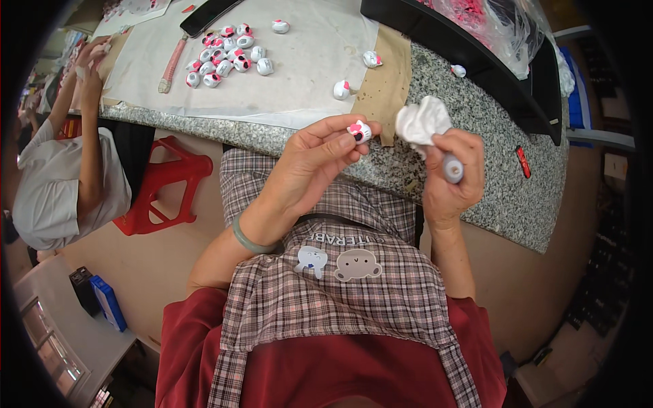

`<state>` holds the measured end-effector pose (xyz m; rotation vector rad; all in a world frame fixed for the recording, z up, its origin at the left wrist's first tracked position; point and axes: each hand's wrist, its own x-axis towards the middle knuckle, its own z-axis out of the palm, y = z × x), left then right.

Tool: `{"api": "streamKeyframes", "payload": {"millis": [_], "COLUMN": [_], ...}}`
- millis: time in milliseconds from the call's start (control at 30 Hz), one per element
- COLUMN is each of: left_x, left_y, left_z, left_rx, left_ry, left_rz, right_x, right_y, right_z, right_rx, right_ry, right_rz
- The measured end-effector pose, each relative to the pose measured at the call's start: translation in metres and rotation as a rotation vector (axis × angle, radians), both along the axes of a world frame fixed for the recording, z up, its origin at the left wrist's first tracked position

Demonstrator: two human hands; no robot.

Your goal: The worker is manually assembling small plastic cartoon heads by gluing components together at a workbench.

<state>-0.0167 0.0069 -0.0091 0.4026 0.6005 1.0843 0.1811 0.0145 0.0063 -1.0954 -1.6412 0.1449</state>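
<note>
Between the thumb and fingers of my left hand (306, 156) is a small white cat-head figurine (362, 131) with a pink bow and a dark oval spot. My right hand (461, 183) grips a crumpled white cloth (423, 121) together with a grey round-ended handle (451, 168); the cloth hides its other end. Cloth and figurine are apart, both held above the table's near edge. Beyond my left hand, a cluster of similar figurines (224, 56) lies on white sheeting (299, 75). Two single ones, a nearer figurine (341, 90) and a farther figurine (372, 59), lie right of the cluster.
The speckled granite table (469, 112) carries a black tray (476, 58) with plastic bags at right. A lone figurine (458, 71) and a red wrapper (523, 162) lie nearby. A pink-handled tool (173, 66) rests left. Another person (68, 180) sits by a red stool (170, 180).
</note>
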Motion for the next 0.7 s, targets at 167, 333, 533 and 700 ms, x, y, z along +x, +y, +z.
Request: {"api": "streamKeyframes", "payload": {"millis": [167,333,533,700], "left_x": [-0.001,-0.002,-0.004,-0.012], "left_y": [0.000,0.001,0.001,0.002], "left_z": [0.000,0.002,-0.005,-0.002], "left_rx": [-0.006,-0.024,0.014,0.129], "left_ry": [-0.110,-0.113,-0.046,0.158], "left_rz": [-0.069,-0.075,-0.048,-0.008], "right_x": [0.019,0.018,0.015,0.014], "right_y": [0.022,0.021,0.012,0.016], "right_z": [-0.002,-0.003,0.003,-0.005], "right_rx": [-0.151,-0.380,-0.200,-0.307], "right_ry": [-0.186,-0.177,-0.142,-0.246], "right_rz": [-0.133,-0.104,-0.115,-0.046]}}
